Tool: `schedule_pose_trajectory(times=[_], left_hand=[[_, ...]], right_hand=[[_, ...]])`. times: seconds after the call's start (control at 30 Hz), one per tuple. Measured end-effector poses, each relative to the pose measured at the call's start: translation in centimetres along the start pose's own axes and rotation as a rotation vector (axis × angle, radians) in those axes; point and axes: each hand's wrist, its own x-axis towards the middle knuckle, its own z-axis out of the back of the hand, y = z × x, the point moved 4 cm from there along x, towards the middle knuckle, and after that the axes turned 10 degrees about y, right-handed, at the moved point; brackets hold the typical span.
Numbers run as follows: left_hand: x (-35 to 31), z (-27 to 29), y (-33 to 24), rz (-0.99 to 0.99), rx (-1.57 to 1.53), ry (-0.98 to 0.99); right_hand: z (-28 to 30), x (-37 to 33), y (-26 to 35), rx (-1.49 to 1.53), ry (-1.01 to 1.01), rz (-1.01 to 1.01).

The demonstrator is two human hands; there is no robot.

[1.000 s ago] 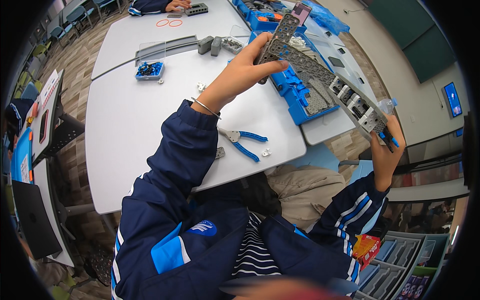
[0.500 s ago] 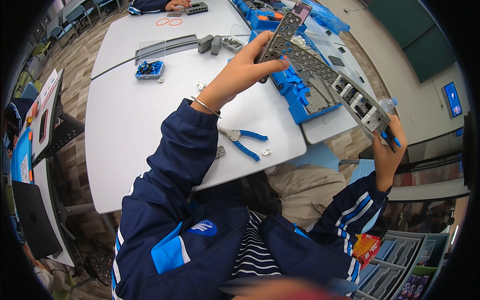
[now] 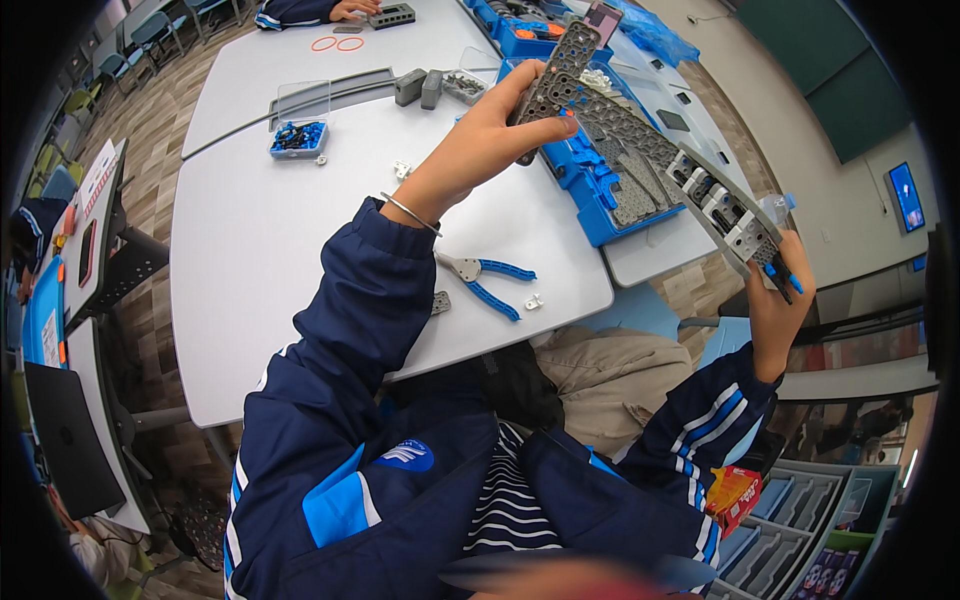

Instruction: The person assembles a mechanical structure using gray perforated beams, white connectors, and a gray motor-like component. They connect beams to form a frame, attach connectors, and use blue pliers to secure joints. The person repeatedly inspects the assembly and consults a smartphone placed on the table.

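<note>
Between my two hands, above the table's right side, a long grey model of perforated plastic building beams [image 3: 635, 128] is held up at a slant. My left hand [image 3: 510, 115] grips its upper end, thumb across the near side, where a short beam crosses the long one. My right hand [image 3: 778, 295] is closed round the lower end, beside white connector blocks and blue and black pegs; some of its fingers are hidden behind the model. Below my left forearm lie pliers with blue handles [image 3: 490, 283], a small white connector [image 3: 534, 301] and a small grey plate [image 3: 440, 302].
A blue bin of grey beams [image 3: 600, 235] stands behind the model. Farther left are a clear box of blue and black pegs [image 3: 298, 140] and two dark grey blocks [image 3: 410, 88]. Another person's hand [image 3: 355, 9] rests by a grey device [image 3: 392, 16] at the far edge.
Almost nothing differs. The model's lower end has turned very slightly, and both hands keep their hold.
</note>
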Motion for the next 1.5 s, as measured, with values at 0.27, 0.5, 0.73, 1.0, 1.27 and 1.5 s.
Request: schedule_pose_trajectory(times=[0.27, 0.5, 0.73, 1.0, 1.27, 1.5], left_hand=[[-0.07, 0.03, 0.0, 0.004, 0.01, 0.012], [-0.02, 0.11, 0.19, -0.009, 0.02, 0.007], [-0.13, 0.13, 0.15, 0.036, 0.018, -0.001], [-0.21, 0.1, 0.5, 0.058, 0.015, -0.015], [-0.05, 0.16, 0.42, 0.041, 0.001, -0.015], [-0.12, 0.22, 0.29, 0.05, 0.007, -0.021]], right_hand=[[-0.09, 0.08, -0.16, 0.03, 0.026, -0.012], [-0.13, 0.29, 0.13, 0.001, 0.054, -0.022], [-0.13, 0.32, 0.5, -0.015, 0.04, 0.0], [-0.04, 0.29, 0.41, -0.014, 0.05, -0.029], [0.1, 0.31, 0.38, -0.005, 0.039, -0.007], [0.2, 0.3, 0.44, -0.004, 0.032, 0.013]])
